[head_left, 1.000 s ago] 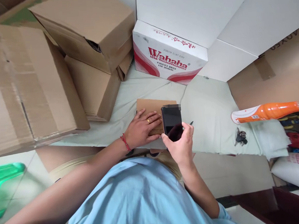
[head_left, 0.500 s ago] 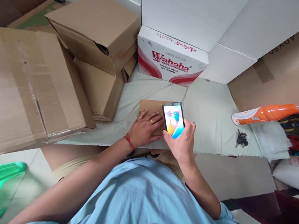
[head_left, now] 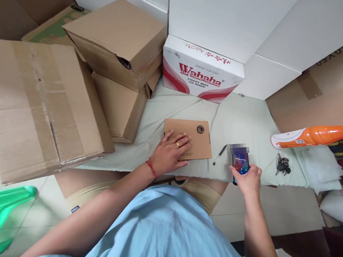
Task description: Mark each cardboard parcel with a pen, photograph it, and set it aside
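My left hand (head_left: 173, 151) lies flat with fingers stretched out on a brown kraft-covered notebook (head_left: 201, 146), which has a round dark emblem near its upper right. In my right hand (head_left: 248, 178) is a smartphone (head_left: 240, 161), gripped by its sides, its lit screen facing up and its top edge blurred out. The phone is over the front part of the cloth-covered surface, right of the notebook. Between notebook and phone a dark pen (head_left: 220, 154) rests on the pale green cloth (head_left: 184, 104).
Large cardboard boxes (head_left: 62, 108) are stacked at the left. A Wahaha water carton (head_left: 203, 72) stands at the back against white panels. To the right are an orange bottle (head_left: 314, 136) lying on its side, a bunch of keys (head_left: 283, 164) and clear plastic bags (head_left: 319, 170).
My right hand has moved the phone right and nearer to me, away from above the notebook, uncovering the emblem and the pen. The phone's screen picture has become darker. My left hand stays on the notebook.
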`<action>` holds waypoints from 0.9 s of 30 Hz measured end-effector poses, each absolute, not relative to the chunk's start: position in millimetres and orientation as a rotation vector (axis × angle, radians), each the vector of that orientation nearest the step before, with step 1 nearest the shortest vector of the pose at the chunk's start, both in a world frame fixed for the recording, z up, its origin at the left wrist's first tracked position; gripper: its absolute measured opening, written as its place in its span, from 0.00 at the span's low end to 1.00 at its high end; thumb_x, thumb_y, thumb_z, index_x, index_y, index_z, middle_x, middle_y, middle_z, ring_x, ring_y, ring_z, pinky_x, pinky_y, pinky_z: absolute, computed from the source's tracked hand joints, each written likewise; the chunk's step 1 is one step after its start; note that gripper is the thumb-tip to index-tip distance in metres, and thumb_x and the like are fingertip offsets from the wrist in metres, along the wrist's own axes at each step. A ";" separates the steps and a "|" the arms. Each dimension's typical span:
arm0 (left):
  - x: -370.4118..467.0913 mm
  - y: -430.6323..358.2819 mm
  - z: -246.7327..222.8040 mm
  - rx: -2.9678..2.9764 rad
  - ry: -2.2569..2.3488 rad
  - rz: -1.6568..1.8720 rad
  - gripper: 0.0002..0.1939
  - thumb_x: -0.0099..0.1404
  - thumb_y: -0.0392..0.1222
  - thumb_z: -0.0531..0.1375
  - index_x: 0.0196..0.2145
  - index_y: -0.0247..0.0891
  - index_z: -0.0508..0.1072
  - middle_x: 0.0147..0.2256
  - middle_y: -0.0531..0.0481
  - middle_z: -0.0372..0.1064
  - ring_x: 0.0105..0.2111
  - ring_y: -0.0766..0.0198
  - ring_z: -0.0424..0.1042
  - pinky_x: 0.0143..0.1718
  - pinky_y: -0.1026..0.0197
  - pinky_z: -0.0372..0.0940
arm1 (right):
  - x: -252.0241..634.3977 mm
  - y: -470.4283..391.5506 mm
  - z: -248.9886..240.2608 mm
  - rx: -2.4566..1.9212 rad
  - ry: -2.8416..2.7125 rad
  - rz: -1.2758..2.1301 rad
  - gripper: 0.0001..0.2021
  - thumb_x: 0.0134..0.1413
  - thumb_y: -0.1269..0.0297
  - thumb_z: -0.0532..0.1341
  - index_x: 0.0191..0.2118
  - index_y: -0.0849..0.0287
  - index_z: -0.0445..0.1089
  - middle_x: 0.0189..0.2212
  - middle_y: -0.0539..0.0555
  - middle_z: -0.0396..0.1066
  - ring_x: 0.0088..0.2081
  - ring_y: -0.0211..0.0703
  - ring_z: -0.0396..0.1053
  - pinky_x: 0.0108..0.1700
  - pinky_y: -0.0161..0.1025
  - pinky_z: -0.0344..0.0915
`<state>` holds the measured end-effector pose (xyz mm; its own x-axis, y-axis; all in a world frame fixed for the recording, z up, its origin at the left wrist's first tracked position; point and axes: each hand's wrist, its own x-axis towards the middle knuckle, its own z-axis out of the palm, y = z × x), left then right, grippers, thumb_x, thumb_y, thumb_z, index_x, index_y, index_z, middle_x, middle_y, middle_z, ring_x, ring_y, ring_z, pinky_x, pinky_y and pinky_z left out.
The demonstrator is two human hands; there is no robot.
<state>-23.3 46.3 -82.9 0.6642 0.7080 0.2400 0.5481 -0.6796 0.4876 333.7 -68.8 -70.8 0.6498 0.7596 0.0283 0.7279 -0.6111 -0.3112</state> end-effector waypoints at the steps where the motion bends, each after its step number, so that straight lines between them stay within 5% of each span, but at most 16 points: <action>1: -24.8 45.5 -82.0 2.495 0.974 0.617 0.31 0.71 0.57 0.68 0.66 0.41 0.75 0.70 0.37 0.68 0.72 0.39 0.64 0.77 0.29 0.48 | 344.7 -72.9 -74.6 -2.639 -1.156 0.182 0.42 0.42 0.37 0.71 0.56 0.63 0.68 0.55 0.73 0.67 0.55 0.71 0.72 0.55 0.60 0.71; 6: -42.1 28.5 -77.9 2.234 1.137 0.962 0.29 0.77 0.59 0.61 0.66 0.39 0.72 0.70 0.34 0.66 0.74 0.43 0.60 0.75 0.37 0.58 | 369.7 -82.5 -90.3 -2.725 -1.128 0.302 0.48 0.40 0.34 0.70 0.60 0.67 0.68 0.57 0.76 0.68 0.57 0.73 0.71 0.56 0.60 0.71; 11: -63.0 5.6 -88.2 1.614 1.540 1.006 0.31 0.78 0.65 0.55 0.62 0.37 0.72 0.62 0.33 0.71 0.64 0.45 0.73 0.66 0.39 0.71 | 359.8 -67.2 -88.3 -2.449 -1.379 0.298 0.46 0.49 0.30 0.67 0.59 0.67 0.71 0.63 0.79 0.65 0.65 0.75 0.66 0.68 0.68 0.61; 16: -57.8 5.0 -94.6 1.461 1.532 0.885 0.35 0.77 0.71 0.52 0.61 0.40 0.76 0.59 0.38 0.75 0.62 0.44 0.74 0.65 0.39 0.72 | 291.3 -19.5 -85.4 -1.889 -1.261 0.990 0.41 0.60 0.29 0.63 0.64 0.59 0.70 0.60 0.68 0.75 0.57 0.58 0.77 0.58 0.57 0.76; 22: -47.9 13.7 -81.1 1.099 1.396 0.966 0.47 0.63 0.65 0.70 0.71 0.38 0.65 0.66 0.37 0.71 0.66 0.41 0.71 0.69 0.40 0.66 | 204.9 10.6 -80.7 -1.703 -0.951 1.185 0.44 0.46 0.36 0.76 0.63 0.57 0.71 0.60 0.65 0.77 0.57 0.59 0.78 0.57 0.53 0.77; 25: -53.0 11.0 -76.1 0.953 1.334 0.981 0.50 0.59 0.62 0.74 0.71 0.38 0.65 0.66 0.37 0.73 0.66 0.40 0.72 0.68 0.41 0.67 | 196.5 1.5 -67.8 -1.540 -0.666 1.468 0.42 0.41 0.40 0.79 0.60 0.55 0.72 0.56 0.60 0.80 0.51 0.55 0.81 0.44 0.44 0.79; 27: -54.1 7.3 -74.8 0.966 1.325 0.963 0.49 0.60 0.64 0.73 0.71 0.40 0.65 0.65 0.38 0.74 0.65 0.40 0.72 0.67 0.40 0.69 | 201.7 -9.2 -61.0 -1.479 -0.569 1.644 0.36 0.39 0.44 0.81 0.52 0.55 0.75 0.47 0.56 0.83 0.41 0.49 0.80 0.30 0.36 0.72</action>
<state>-54.1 7.3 -74.8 0.0170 0.9478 -0.3185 -0.0097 0.3187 0.9478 201.7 -9.2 -61.0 0.0400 0.8120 -0.5823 -0.2778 -0.5508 -0.7870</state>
